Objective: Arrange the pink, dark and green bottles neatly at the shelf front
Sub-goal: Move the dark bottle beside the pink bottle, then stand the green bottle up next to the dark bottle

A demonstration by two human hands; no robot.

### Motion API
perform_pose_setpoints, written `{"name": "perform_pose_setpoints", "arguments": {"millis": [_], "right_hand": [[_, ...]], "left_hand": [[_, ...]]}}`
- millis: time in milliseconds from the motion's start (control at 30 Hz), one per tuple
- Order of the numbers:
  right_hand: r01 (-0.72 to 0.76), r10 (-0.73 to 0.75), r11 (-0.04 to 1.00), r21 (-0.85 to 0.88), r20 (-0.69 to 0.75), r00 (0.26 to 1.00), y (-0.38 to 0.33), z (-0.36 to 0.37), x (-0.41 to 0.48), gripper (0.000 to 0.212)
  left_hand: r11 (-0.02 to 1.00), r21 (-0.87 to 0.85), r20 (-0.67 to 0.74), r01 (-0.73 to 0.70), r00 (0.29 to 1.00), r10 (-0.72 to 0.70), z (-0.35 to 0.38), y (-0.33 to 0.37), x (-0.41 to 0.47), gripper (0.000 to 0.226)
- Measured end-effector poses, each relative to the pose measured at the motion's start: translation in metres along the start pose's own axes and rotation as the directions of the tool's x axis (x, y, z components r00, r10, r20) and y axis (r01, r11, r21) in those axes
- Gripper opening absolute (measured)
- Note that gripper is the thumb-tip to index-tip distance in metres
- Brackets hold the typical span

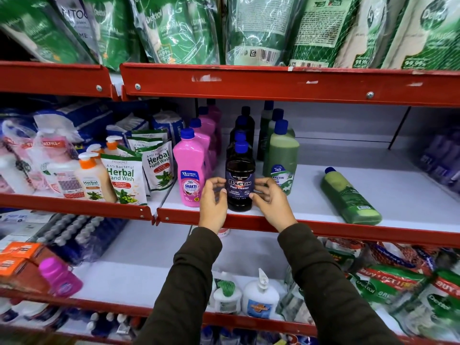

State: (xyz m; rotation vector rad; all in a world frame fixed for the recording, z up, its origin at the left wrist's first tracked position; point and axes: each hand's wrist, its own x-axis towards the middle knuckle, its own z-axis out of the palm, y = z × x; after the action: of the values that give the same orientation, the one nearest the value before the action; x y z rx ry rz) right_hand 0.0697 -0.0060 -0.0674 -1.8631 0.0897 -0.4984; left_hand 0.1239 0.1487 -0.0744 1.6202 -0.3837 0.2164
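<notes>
A dark bottle (pixel 240 168) with a blue cap stands upright at the front of the middle shelf (pixel 311 227). My left hand (pixel 212 202) and my right hand (pixel 272 200) cup its lower half from either side, fingers on its label. More dark bottles line up behind it. To its left stands a pink bottle (pixel 190 168) at the head of a pink row. To its right stands a green bottle (pixel 282 158) with others behind. Another green bottle (pixel 349 196) lies on its side further right.
Herbal hand wash pouches (pixel 124 179) and pump bottles (pixel 90 179) fill the shelf to the left. Green refill pouches (pixel 249 28) hang over the red upper shelf edge. White bottles (pixel 260 297) sit on the lower shelf. Purple packs (pixel 441 158) blur at the far right.
</notes>
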Motion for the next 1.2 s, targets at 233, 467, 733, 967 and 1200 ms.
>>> {"name": "perform_pose_setpoints", "arguments": {"millis": [233, 467, 733, 967, 1200], "right_hand": [[0.191, -0.213, 0.977, -0.100, -0.302, 0.929, 0.007, -0.029, -0.023, 0.030], [0.060, -0.275, 0.899, -0.434, -0.453, 0.848, 0.013, -0.131, -0.028, 0.036], [-0.494, 0.394, 0.509, -0.705, -0.319, 0.862, 0.044, -0.218, -0.015, 0.046], [-0.376, 0.275, 0.779, -0.501, -0.266, 0.924, 0.062, -0.230, -0.018, 0.054], [-0.052, 0.021, 0.994, -0.099, -0.286, 0.958, 0.045, -0.216, -0.031, 0.065]], "left_hand": [[0.980, 0.032, -0.311, -0.197, 0.930, 0.197, 0.026, 0.024, -0.030, 0.023], [0.964, -0.017, -0.024, -0.266, 0.964, 0.266, 0.122, 0.042, -0.042, 0.028], [0.938, 0.293, 0.486, 0.187, 0.816, -0.314, 0.235, 0.042, -0.036, 0.031], [0.930, 0.196, 0.409, 0.310, 0.836, -0.365, 0.252, 0.045, -0.039, 0.033], [0.990, -0.035, 0.257, 0.136, 0.959, -0.122, 0.218, 0.065, -0.046, 0.043]]}}
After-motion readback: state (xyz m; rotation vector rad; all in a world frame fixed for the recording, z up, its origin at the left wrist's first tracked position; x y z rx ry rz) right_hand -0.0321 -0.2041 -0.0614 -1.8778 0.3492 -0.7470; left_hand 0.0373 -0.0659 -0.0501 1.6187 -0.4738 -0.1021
